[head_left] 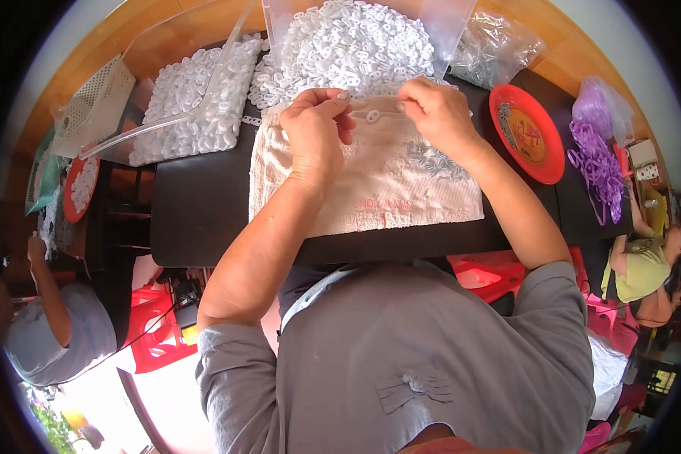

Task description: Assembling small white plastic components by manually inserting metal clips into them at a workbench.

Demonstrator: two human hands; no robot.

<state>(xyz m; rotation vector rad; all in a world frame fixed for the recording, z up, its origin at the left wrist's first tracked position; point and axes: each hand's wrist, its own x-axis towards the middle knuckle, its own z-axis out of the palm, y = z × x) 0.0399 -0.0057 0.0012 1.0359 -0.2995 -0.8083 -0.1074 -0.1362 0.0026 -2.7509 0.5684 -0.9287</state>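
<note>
My left hand and my right hand hover over a cream towel spread on a dark table. Between the fingertips of both hands runs a thin rod carrying a small white ring-shaped piece. My left fingers pinch one end and my right fingers pinch the other. Just beyond my hands lies a big heap of the same small white plastic pieces on a clear plastic sheet.
A second heap of white pieces lies at the left on clear plastic. A red plate, a clear bag and purple strips sit right. A mesh basket stands far left. Other people sit at both sides.
</note>
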